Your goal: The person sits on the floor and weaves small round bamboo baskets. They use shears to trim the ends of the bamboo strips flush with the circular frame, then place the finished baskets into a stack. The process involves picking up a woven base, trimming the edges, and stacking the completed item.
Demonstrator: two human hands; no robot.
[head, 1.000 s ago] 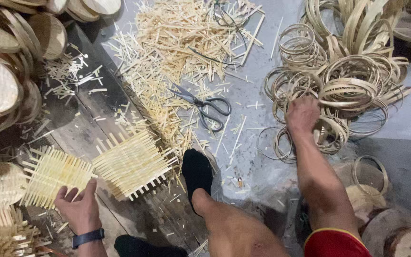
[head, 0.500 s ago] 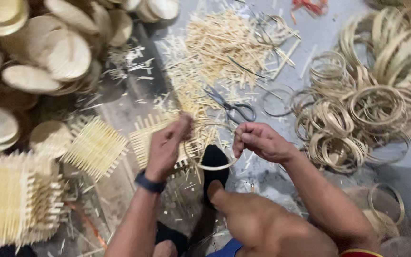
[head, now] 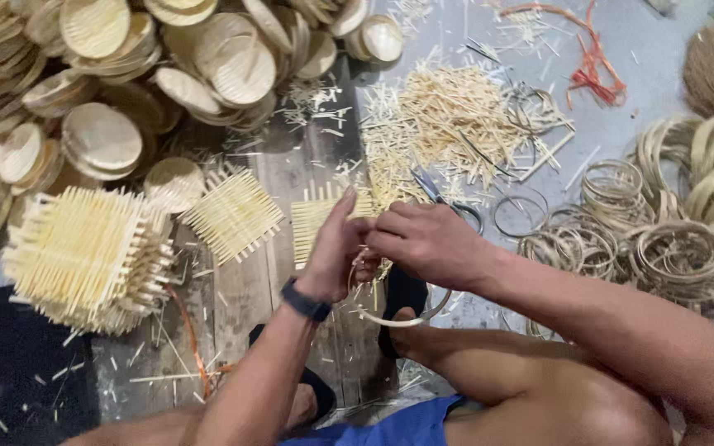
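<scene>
A big pile of round woven lids (head: 101, 91) lay at the top left, and a heap of bamboo rings (head: 671, 239) at the right. Between them, over the plank floor (head: 249, 297), the right hand (head: 431, 244) and left hand (head: 336, 248) were both closed on one thin ring (head: 402, 320). It looked light and springy, probably best gripped by the rim.

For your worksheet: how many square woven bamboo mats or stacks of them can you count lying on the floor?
3: a thick stack at left, one single mat in the middle, one mat partly behind the hands. More may be hidden.
</scene>
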